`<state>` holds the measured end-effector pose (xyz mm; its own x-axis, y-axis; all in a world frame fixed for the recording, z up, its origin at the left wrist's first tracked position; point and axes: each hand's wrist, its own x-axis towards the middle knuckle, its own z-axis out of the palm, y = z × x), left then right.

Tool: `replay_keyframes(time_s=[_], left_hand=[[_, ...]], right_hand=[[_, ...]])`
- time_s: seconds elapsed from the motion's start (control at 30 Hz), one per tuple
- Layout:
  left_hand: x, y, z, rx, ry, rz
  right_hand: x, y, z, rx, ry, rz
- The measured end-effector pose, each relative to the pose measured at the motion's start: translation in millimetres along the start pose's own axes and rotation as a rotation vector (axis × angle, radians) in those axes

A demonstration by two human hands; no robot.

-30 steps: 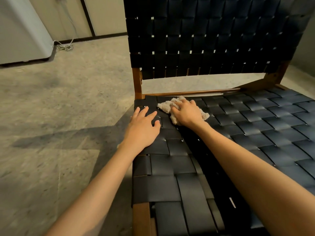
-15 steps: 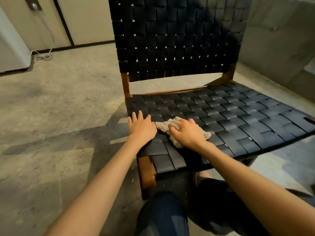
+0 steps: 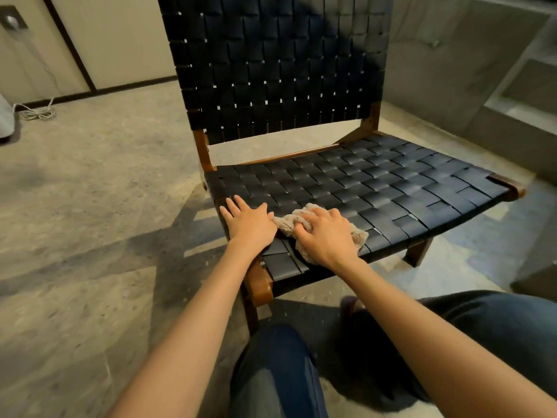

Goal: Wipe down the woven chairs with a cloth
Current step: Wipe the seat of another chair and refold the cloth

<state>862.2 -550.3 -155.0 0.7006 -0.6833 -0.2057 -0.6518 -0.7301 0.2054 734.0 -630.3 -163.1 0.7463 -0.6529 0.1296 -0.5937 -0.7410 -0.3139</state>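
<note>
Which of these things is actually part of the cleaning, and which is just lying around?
Part of the job: woven chair, cloth, right hand gripping the cloth, left hand flat on the seat.
Just lying about: coiled cord on the floor, wall box.

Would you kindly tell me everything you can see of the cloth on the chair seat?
The cloth is a small beige rag, fluffy like terry or microfibre, crumpled rather than folded. It lies near the front corner of the chair's black woven seat. The right hand covers its middle, fingers curled into it, so only its edges show. Its left edge reaches the left hand, which rests flat on the seat.
</note>
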Motion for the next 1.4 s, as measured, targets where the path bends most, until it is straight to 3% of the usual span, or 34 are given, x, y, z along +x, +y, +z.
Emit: replay_keyframes(time_s=[0.2, 0.4, 0.53, 0.7, 0.97, 1.4], left_hand=[[-2, 5, -1, 0.005, -0.001, -0.016], [-2, 5, 0, 0.004, 0.015, -0.031], [3, 3, 3, 0.008, 0.014, -0.029], [10, 5, 7, 0.031, -0.020, -0.047], [34, 29, 12, 0.082, -0.109, -0.178], [52, 32, 41, 0.200, 0.104, -0.247]], right_hand=[[11, 3, 4, 0.002, -0.081, 0.004], [9, 37, -17, 0.010, -0.241, -0.139], [3, 80, -37, 0.000, -0.222, -0.121], [13, 77, -23, -0.032, -0.142, -0.115], [104, 69, 23, -0.058, -0.192, -0.152], [248, 53, 103, 0.015, -0.198, -0.250]])
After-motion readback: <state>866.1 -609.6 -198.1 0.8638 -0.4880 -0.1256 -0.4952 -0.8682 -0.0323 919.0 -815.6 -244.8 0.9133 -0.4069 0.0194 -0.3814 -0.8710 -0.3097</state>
